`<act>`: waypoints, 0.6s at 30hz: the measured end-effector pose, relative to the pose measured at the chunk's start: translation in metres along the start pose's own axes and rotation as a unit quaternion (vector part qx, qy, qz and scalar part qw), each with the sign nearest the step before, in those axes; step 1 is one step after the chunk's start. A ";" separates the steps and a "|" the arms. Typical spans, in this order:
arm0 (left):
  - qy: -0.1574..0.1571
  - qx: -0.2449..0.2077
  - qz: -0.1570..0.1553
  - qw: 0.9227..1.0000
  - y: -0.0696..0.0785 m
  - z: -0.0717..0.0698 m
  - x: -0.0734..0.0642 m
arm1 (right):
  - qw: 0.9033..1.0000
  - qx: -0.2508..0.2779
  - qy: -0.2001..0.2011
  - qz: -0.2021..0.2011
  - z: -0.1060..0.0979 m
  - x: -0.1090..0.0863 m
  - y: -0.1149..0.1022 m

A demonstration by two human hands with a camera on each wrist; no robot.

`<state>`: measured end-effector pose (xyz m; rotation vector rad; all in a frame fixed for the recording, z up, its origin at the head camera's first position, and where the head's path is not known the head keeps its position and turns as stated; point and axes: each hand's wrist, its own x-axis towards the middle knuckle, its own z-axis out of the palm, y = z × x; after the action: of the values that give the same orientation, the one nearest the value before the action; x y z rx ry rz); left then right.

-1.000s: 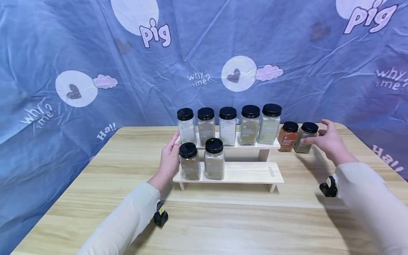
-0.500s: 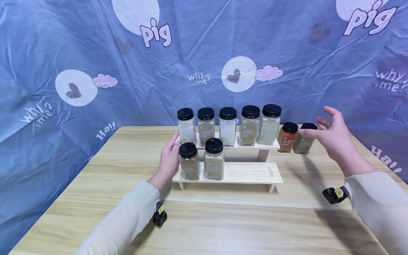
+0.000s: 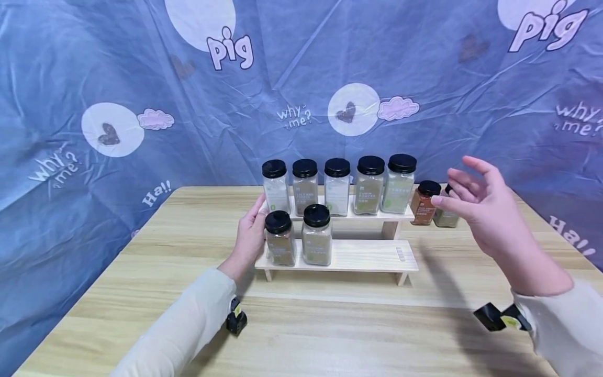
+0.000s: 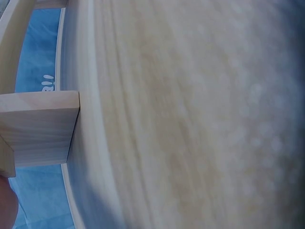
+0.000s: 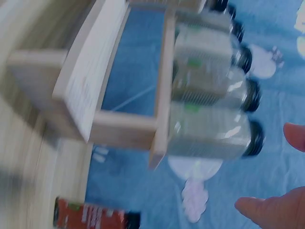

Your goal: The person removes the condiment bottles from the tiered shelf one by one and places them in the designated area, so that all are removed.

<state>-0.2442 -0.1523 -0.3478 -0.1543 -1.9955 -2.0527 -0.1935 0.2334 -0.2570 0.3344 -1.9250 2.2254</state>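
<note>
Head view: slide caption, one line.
Left hand touching a two-tier wooden rack of seven spice jars; right hand open near two more jars.

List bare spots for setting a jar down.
Free: lower shelf, right of its two jars; table in front of the rack, between the sleeves. Crowded: upper shelf, five jars across; rack's left end, left hand there; table's back right, two more jars by the right hand.
</note>
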 end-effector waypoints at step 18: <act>0.002 0.001 0.003 1.000 -0.001 0.000 0.000 | 0.986 -0.118 -0.119 -0.013 0.064 -0.036 0.003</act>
<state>-0.2446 -0.1524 -0.3487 -0.1553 -1.9940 -2.0454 -0.1569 0.1695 -0.2612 0.6079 -2.2611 1.9894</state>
